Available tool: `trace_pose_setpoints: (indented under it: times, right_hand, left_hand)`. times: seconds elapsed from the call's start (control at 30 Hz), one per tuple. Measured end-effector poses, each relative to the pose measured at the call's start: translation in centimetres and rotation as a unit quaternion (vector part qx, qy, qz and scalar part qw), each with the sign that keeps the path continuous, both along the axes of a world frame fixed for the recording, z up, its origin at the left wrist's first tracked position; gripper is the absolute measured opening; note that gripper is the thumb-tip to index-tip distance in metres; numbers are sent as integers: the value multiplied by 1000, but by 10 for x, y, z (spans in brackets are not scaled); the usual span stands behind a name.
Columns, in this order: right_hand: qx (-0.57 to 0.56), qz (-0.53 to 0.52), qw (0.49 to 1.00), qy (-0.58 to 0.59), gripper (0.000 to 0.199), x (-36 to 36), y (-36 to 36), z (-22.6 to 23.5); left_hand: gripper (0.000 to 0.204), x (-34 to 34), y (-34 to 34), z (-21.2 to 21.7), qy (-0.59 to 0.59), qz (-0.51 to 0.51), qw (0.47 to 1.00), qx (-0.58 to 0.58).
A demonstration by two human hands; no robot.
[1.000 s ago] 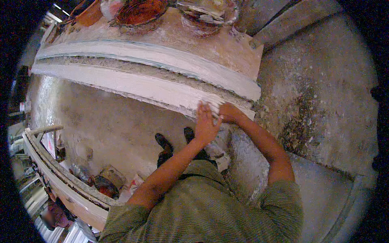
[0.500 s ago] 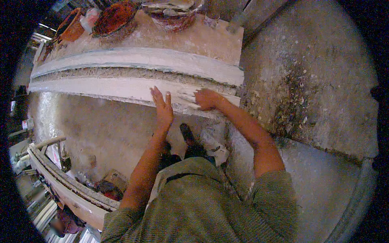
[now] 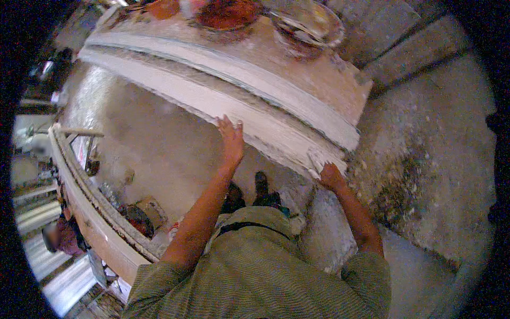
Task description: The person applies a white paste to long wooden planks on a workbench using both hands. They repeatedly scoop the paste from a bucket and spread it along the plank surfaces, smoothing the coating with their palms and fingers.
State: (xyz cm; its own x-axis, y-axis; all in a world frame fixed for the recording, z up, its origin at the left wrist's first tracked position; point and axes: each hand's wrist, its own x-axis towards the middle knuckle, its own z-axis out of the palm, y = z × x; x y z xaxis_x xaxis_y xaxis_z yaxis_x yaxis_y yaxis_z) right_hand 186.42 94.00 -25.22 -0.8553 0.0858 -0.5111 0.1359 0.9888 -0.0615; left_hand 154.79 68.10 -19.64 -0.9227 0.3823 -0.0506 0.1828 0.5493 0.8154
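Across the bench lie two long white plaster-like strips, a near one [image 3: 180, 93] and a far one [image 3: 228, 63], with a rough grey-brown gap between them. My left hand [image 3: 231, 142] is at the front edge of the near strip, fingers stretched and spread, holding nothing. Near that strip's right end my right hand [image 3: 332, 176] is closed, its fingers curled at the edge. Pale, ridged material [image 3: 313, 164] shows beside those fingers; what they grip, if anything, is hidden.
Behind the strips on the bench [image 3: 340, 85] stand a reddish-orange basin [image 3: 228, 15] and a white-crusted basin [image 3: 311, 24] holding pale pieces. A curved moulding [image 3: 101, 212] runs along the left. A person [image 3: 65, 234] is beyond it. Pale debris covers the floor at right [image 3: 404, 186].
The view has turned, so the strips slant down to the right. My right hand has moved right along the near strip to its end and curled closed. My left hand stays spread near the front edge.
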Motion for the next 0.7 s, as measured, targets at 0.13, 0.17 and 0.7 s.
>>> trace_pose_setpoints:
  times: [0.13,0.17,0.7]
  right_hand:
    - [-45,80,993,-80,39,-126,-22,4]
    - [-70,65,993,-62,42,-157,-32,6]
    - [-142,89,979,112,41,-672,-267,11]
  left_hand:
    - [73,-36,-8,-26,22,2,998,-52]
    - [74,-49,-16,-28,276,-26,946,-169]
    - [81,-380,-136,-12,-38,57,997,-21]
